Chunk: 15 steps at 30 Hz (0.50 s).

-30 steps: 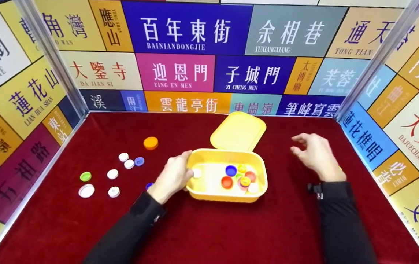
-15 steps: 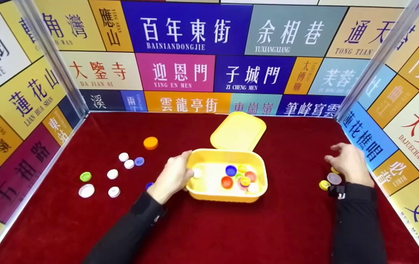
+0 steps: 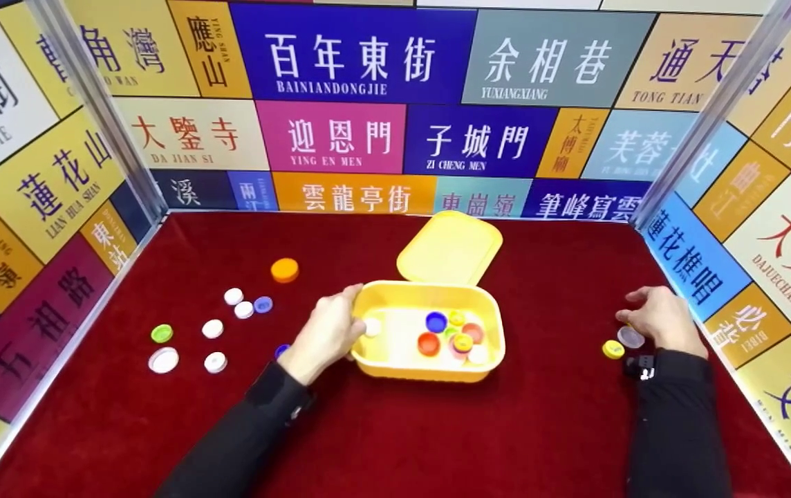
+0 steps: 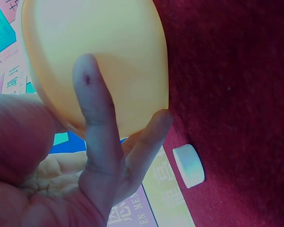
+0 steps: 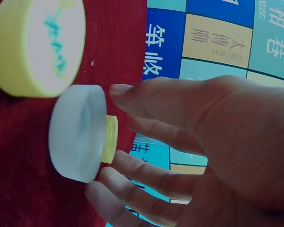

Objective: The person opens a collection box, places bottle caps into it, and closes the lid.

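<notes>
My left hand [image 3: 328, 333] grips the left end of an open yellow plastic box [image 3: 426, 374], with fingers along its outer wall in the left wrist view. Inside lie several bottle caps, among them a blue cap [image 3: 436, 321], a red cap [image 3: 429, 344] and a white cap [image 3: 371, 326]. Over at the right, my right hand [image 3: 666, 319] reaches down with its fingers spread around a small yellow cap [image 5: 111, 139]. A translucent cap [image 5: 78, 132] stands right before that one, and a larger yellow cap [image 5: 38, 47] lies beside it.
Behind the box lies its yellow lid [image 3: 449, 247]. Several loose caps are scattered on the left of the red cloth [image 3: 395, 443], including an orange cap [image 3: 285, 270] and a green cap [image 3: 161, 333]. Printed panels [image 3: 340, 138] wall in the table's back and sides.
My right hand has moved right from beside the box and lowered to the caps at the right, uncovering some of them. The left hand and the box have stayed in place.
</notes>
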{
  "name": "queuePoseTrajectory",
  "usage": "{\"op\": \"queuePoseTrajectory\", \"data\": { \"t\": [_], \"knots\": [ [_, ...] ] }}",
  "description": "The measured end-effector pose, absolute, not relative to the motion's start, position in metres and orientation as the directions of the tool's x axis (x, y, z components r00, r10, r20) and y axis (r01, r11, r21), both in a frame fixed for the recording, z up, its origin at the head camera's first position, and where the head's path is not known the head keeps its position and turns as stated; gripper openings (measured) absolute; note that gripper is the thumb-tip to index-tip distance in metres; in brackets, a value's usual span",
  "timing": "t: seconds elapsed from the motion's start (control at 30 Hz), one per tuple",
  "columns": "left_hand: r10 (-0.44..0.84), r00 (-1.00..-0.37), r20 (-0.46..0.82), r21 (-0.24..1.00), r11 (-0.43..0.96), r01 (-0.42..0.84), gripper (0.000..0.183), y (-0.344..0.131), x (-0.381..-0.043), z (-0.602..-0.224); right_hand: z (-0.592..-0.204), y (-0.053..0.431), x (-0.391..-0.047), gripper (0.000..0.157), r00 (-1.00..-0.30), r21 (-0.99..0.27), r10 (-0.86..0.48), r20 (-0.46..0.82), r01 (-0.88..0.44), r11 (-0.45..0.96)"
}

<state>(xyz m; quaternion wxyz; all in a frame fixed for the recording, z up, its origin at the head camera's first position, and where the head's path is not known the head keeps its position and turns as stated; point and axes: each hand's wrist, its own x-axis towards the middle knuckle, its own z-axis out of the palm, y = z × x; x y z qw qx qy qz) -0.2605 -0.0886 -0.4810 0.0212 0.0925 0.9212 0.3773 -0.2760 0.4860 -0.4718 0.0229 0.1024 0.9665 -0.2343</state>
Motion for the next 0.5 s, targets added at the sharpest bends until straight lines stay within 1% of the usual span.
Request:
{"op": "queuePoseTrajectory", "data": {
  "t": [0.17, 0.4, 0.5],
  "knots": [
    [0.192, -0.981, 0.027, 0.695, 0.702, 0.156, 0.072, -0.0885, -0.2607, -0.4810, -0.4738, 0.4840, -0.2749, 0.048, -0.973, -0.471, 0.208, -0.105, 0.233, 0.851],
    [0.202, -0.978, 0.057, 0.699, 0.691, 0.184, 0.070, -0.0893, -0.2592, -0.4809, -0.4767, 0.4815, -0.2754, 0.029, -0.976, -0.467, 0.218, -0.018, 0.201, 0.861],
    [0.204, -0.976, 0.076, 0.700, 0.686, 0.198, 0.070, -0.0891, -0.2588, -0.4810, -0.4775, 0.4806, -0.2759, 0.024, -0.974, -0.467, 0.226, -0.007, 0.203, 0.860]
  ]
}}
